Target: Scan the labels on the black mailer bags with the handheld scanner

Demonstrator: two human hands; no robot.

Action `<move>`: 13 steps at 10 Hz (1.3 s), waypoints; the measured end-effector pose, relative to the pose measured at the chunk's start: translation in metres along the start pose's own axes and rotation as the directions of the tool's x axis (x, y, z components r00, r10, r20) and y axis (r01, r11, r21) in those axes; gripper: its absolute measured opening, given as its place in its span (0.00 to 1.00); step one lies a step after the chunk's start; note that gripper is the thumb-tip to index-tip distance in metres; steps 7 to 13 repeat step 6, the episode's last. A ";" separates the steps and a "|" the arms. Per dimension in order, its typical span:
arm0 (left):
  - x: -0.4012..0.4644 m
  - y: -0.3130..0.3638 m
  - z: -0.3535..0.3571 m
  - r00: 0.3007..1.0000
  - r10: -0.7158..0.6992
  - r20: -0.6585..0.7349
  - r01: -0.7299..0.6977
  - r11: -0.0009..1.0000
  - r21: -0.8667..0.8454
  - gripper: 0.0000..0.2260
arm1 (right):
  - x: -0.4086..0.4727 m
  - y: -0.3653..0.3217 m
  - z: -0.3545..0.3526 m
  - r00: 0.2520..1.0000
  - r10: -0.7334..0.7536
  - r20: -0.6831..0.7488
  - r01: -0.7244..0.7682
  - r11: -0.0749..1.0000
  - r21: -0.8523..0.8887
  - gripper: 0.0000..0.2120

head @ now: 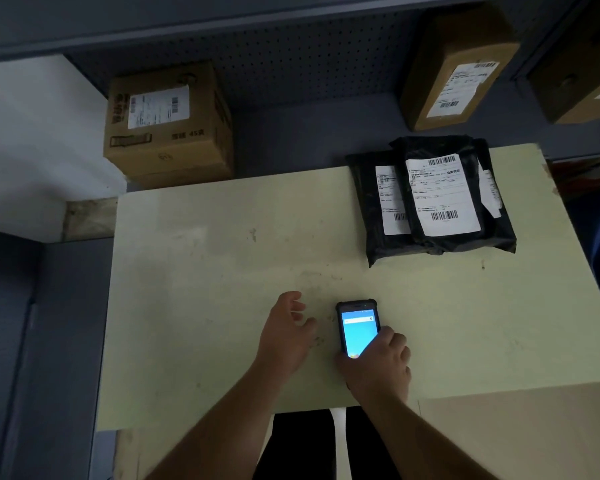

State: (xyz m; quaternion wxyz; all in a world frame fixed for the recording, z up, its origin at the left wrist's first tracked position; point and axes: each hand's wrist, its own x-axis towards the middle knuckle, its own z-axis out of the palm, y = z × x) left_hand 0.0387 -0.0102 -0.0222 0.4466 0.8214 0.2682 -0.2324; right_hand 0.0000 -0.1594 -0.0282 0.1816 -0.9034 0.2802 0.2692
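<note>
A stack of black mailer bags (465,237) lies at the far right of the pale table (205,271), each with a white barcode label; the top label (442,194) faces up. The handheld scanner (357,327), a black phone-like device with a lit blue screen, rests near the table's front edge. My right hand (381,362) grips its lower end. My left hand (288,334) hovers just left of the scanner, fingers spread and holding nothing. Both hands are well short of the bags.
A cardboard box (167,126) with a label stands on the grey shelf behind the table's left corner. Two more brown boxes (461,67) sit at the back right. A pegboard wall (291,57) runs behind them. My dark trousers show below the table edge.
</note>
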 end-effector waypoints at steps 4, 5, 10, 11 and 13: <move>0.001 -0.004 0.001 1.000 -0.012 0.003 0.012 1.000 0.014 0.23 | 0.005 0.004 0.009 1.000 -0.027 -0.007 0.027 0.999 -0.038 0.43; 0.000 -0.001 0.000 1.000 -0.020 0.007 0.020 1.000 0.014 0.24 | 0.003 -0.001 0.000 0.998 -0.051 -0.023 0.050 0.998 -0.042 0.44; -0.003 0.006 -0.002 1.000 -0.011 -0.004 0.011 1.000 -0.029 0.23 | 0.003 -0.008 -0.006 0.988 -0.148 -0.051 0.147 0.989 -0.035 0.43; -0.003 0.006 -0.002 1.000 -0.011 -0.004 0.011 1.000 -0.029 0.23 | 0.003 -0.008 -0.006 0.988 -0.148 -0.051 0.147 0.989 -0.035 0.43; -0.003 0.006 -0.002 1.000 -0.011 -0.004 0.011 1.000 -0.029 0.23 | 0.003 -0.008 -0.006 0.988 -0.148 -0.051 0.147 0.989 -0.035 0.43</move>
